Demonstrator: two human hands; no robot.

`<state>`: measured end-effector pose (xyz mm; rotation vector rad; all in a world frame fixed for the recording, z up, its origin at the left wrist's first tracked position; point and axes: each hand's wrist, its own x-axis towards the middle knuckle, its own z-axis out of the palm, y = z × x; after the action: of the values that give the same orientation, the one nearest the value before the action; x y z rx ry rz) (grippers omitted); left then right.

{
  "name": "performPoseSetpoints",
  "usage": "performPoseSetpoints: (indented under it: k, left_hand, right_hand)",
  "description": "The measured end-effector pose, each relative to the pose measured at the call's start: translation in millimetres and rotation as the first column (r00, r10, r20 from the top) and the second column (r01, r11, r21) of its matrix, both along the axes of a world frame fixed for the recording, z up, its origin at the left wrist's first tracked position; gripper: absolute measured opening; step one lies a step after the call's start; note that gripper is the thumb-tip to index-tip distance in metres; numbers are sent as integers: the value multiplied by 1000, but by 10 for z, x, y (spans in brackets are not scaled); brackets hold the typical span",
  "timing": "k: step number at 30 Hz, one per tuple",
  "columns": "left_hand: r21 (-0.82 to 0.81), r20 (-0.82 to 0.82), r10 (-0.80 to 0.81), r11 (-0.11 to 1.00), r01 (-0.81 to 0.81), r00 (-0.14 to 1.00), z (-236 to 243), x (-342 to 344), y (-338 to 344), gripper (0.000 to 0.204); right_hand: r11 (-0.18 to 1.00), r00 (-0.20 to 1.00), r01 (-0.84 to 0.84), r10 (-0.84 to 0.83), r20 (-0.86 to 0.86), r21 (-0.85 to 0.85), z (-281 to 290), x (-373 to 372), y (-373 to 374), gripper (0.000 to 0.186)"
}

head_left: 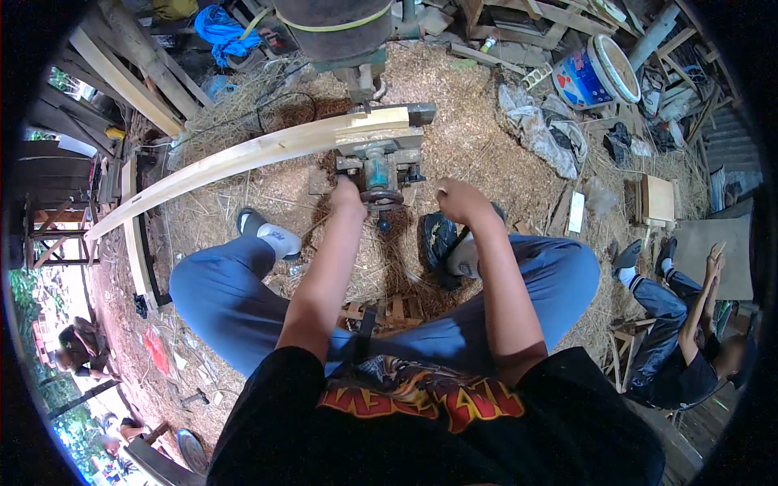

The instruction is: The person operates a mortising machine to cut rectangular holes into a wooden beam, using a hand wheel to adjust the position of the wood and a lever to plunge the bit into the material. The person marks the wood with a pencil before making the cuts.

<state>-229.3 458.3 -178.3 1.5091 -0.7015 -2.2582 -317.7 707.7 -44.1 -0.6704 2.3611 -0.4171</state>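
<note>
A green-and-metal vise-like machine (376,166) with a round handwheel (381,198) stands in front of me, bearing a long pale wooden board (243,158) that reaches far to the left. My left hand (347,197) is at the machine's left side, just left of the handwheel, its fingertips hidden. My right hand (458,201) is curled, right of the handwheel and apart from it; what its fingers hold, if anything, is too small to make out. A large dark drum (332,40) with a yellow band stands beyond the board.
Wood shavings and straw cover the ground. A white-and-blue bucket (583,77), cloth (539,130) and wood scraps lie right; a blue tarp (223,32) lies top left. A person (681,356) sits at right, hands (713,267) raised; other people (81,348) are at left.
</note>
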Motion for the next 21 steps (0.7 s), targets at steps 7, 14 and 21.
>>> performPoseSetpoints:
  k: [7,14,21]
  left_hand:
    - [219,79,-253,948,231,964,-89,103,-83,34]
    - [-304,208,-39,947,103,977,288,-32,229,48]
    - [-117,215,124,988,-101,969,59,10,125,43]
  right_hand:
    - [1000,994,11,-9,106,-24,273,78,-41,44]
    - [975,999,43,-37,30,-219,104,44,-54,37]
    - [987,999,25,-18,46,-157,265,86,-81,39]
